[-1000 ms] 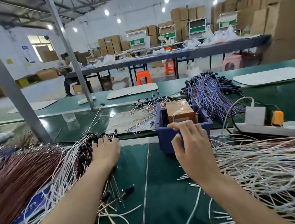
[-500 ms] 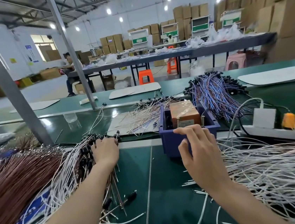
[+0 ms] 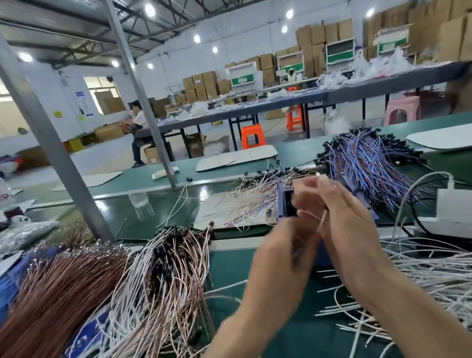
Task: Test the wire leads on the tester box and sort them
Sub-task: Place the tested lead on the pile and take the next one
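1. The left grip and right grip meet close together above the green desk. Both are smeared by motion.
2. A thin pale wire lead runs between them, and the left grip's fingers curl round it.
3. The blur hides whether the right grip pinches the lead or lies open.
4. Just beyond both grips stands a blue plastic tray.
5. Left of the left grip lies a heap of pinkish-white leads with black ends.
6. Right of the right grip spreads a heap of white leads.
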Available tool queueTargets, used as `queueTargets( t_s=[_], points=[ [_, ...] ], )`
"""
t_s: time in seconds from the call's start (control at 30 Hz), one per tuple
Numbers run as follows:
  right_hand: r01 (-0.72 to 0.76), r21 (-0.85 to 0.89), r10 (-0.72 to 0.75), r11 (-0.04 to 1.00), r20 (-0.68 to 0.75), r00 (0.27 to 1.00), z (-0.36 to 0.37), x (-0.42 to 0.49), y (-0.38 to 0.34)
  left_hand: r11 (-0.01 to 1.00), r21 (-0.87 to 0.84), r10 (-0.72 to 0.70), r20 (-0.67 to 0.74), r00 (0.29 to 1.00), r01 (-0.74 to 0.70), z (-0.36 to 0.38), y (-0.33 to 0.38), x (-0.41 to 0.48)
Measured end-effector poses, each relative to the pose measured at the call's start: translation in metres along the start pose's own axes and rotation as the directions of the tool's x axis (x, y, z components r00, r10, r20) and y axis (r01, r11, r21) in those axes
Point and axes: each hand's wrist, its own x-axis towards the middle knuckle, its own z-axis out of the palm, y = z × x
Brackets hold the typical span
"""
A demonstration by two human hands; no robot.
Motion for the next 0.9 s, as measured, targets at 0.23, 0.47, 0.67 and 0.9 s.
queueTargets(
  t_s=[0.23, 0.47, 0.67, 0.9],
  points=[
    [0.000, 0.132, 0.019, 0.991, -0.138, 0.990, -0.043, -0.004, -0.011, 0.963, 0.252, 0.040, 0.197, 0.979, -0.090, -0.023, -0.024, -0.010],
    [-0.001, -0.638, 0.089, 0.770, 0.106, 0.990, -0.059, -0.027, 0.029, 0.538, 0.618, 0.436, 0.377, 0.817, -0.573, -0.022, -0.012, 0.015],
    [0.070, -0.635, 0.122, 0.769, 0.254, 0.959, -0.083, -0.041, 0.041, 0.438, 0.623, 0.522, 0.410, 0.748, -0.648, -0.011, -0.035, 0.004],
    [0.063, -0.634, 0.023, 0.771, 0.126, 0.992, -0.096, -0.040, 0.043, 0.899, 0.436, 0.149, -0.204, 0.968, -0.046, 0.009, -0.028, -0.017]
  ],
)
